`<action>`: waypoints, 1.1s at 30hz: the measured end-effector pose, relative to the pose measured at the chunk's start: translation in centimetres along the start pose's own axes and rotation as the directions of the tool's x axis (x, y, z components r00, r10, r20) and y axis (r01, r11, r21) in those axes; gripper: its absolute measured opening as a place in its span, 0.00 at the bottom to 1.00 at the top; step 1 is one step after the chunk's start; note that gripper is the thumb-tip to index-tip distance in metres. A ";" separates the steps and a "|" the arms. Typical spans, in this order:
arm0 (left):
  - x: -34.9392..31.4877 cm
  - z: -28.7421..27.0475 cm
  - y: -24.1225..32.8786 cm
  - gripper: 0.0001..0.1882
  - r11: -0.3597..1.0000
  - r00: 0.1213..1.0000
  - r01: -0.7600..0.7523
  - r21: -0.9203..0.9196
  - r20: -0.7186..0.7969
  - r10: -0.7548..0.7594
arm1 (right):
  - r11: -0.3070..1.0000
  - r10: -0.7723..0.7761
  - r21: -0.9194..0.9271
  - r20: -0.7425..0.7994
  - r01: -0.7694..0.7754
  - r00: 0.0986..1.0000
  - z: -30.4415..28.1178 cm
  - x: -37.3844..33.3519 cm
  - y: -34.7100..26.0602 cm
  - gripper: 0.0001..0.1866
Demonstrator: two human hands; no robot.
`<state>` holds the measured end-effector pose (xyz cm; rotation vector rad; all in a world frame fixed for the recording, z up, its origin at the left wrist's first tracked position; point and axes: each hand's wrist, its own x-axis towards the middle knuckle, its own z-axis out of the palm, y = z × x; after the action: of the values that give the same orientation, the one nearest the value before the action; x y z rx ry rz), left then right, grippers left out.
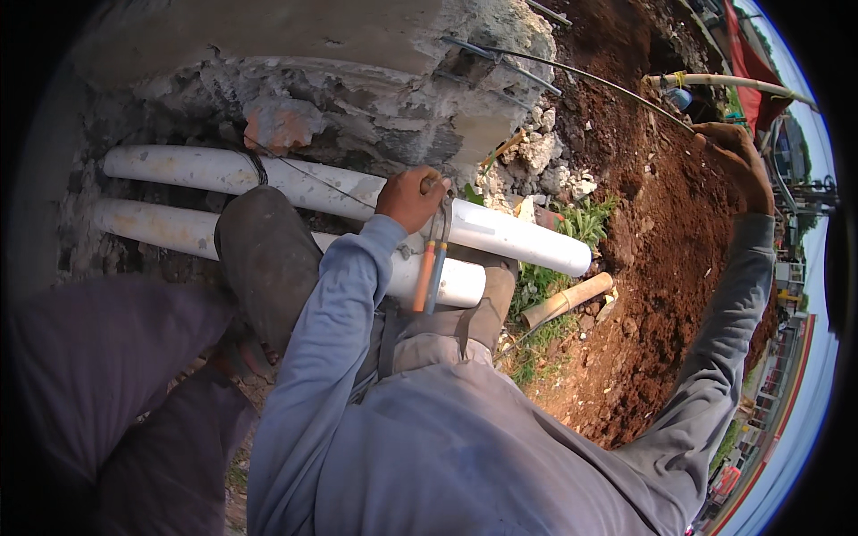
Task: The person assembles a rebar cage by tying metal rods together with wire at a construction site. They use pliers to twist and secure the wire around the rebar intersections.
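My left hand [411, 201] is closed above the upper white pipe [514, 237], gripping a pair of pincers. Their orange and blue-grey handles [429, 277] hang down across the lower white pipe [460, 281]. A thin dark wire [317, 183] runs from a binding [256, 165] around the upper pipe toward this hand; whether the fingers also hold it cannot be seen. My right hand [737, 165] is raised far out to the right, its fingers closed on the end of a long thin rod [617, 87]. The rod stretches left to the broken concrete.
Behind the pipes stands a rough broken concrete wall [357, 116] with bars sticking out. Reddish soil [661, 250] slopes on the right. A cut bamboo piece [567, 299] lies by green weeds. Another person's dark-trousered legs [116, 375] are close on my left.
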<state>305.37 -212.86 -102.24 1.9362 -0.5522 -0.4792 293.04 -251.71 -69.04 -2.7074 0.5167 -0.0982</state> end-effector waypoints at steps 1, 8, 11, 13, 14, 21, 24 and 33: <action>0.0 0.1 -0.3 0.16 1.000 1.000 -0.002 0.008 -0.004 0.002 | 0.999 0.038 -0.041 0.069 -0.035 0.997 -1.0 1.3 0.2 0.19; 0.0 0.2 -0.7 0.16 0.998 1.000 0.013 0.066 -0.025 -0.012 | 0.974 -0.129 -0.148 0.264 0.172 0.956 -4.6 8.5 -1.7 0.16; -0.1 0.0 -0.4 0.16 0.996 1.000 0.015 0.091 -0.010 -0.014 | 0.935 -0.294 -0.185 0.078 0.304 0.952 -4.8 10.1 -2.3 0.16; -0.2 -0.3 0.0 0.16 0.993 0.998 0.055 0.108 -0.014 -0.054 | 0.916 -0.297 -0.252 0.100 0.313 0.950 -5.7 11.4 -4.3 0.15; -0.3 -0.2 0.1 0.17 0.991 0.997 0.074 0.115 -0.013 -0.073 | 0.913 -0.265 -0.283 0.133 0.293 0.955 -6.0 11.8 -4.6 0.17; 0.5 0.5 -1.3 0.16 0.999 0.996 0.032 0.010 -0.079 -0.031 | 0.840 -0.290 -0.380 0.287 0.386 0.913 -4.1 13.0 -5.1 0.10; 1.9 1.3 -0.8 0.16 0.975 0.992 0.096 -0.198 -0.066 -0.111 | 0.724 -0.441 -0.411 0.340 0.553 0.830 -4.9 14.6 -3.2 0.10; 10.7 1.9 5.2 0.12 0.811 0.906 0.024 -0.585 -0.329 -0.265 | 0.660 -0.510 -0.448 0.324 0.604 0.797 -4.5 16.2 -7.6 0.11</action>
<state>312.15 -222.35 -99.15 1.4318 0.0253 -0.2858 310.08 -252.73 -62.03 -3.2835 -0.4513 0.1417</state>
